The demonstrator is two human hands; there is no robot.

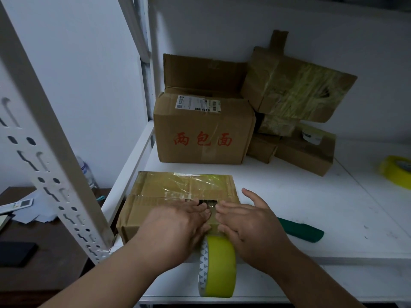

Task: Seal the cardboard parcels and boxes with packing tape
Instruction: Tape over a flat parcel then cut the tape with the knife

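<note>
Here I press my left hand (178, 225) and right hand (242, 223), fingers flat, on the tape strip over the parcel (178, 196) at six o'clock, so it sticks; the tape roll (219, 266) hangs below.

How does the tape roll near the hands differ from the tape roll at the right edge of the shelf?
The near roll stands on its edge against the box under both hands; the far roll lies tilted, alone, touching no box. The near roll is wholly in view, with a white patterned core; the far roll is cut off by the picture's edge. Tape seems to run from the near roll onto the box; the far roll looks unused. Both are yellow-green.
</note>
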